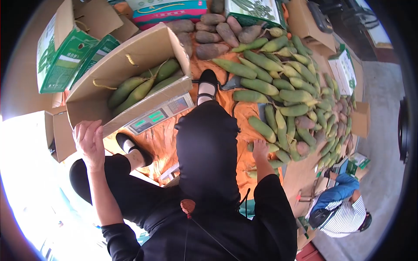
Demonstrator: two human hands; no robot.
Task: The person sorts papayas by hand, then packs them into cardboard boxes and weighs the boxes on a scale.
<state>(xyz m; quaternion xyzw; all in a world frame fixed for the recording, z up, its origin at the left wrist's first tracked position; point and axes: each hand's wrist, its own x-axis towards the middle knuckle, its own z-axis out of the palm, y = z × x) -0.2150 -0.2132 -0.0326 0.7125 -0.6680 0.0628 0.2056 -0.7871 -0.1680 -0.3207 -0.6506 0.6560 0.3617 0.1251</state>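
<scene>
My left hand (90, 141) is at the near left corner of an upright cardboard box (126, 50), its bent fingers over the edge. Several long green radishes (128, 91) lie in that box. Against the box's near side is a digital scale (152, 117) with lit green displays; how far it extends beneath the box is hidden. On my other side, my right hand (261, 150) is closed across a green radish (273, 148) at the near edge of a large radish pile (298, 82). Parts of that radish show on both sides of my fingers.
Dark reddish radishes (213, 37) lie at the back, before a pink and teal box (170, 13). Green printed cartons (65, 52) stand at left. An orange sheet (161, 137) covers the floor. At right, a person in a striped shirt (346, 217) bends low.
</scene>
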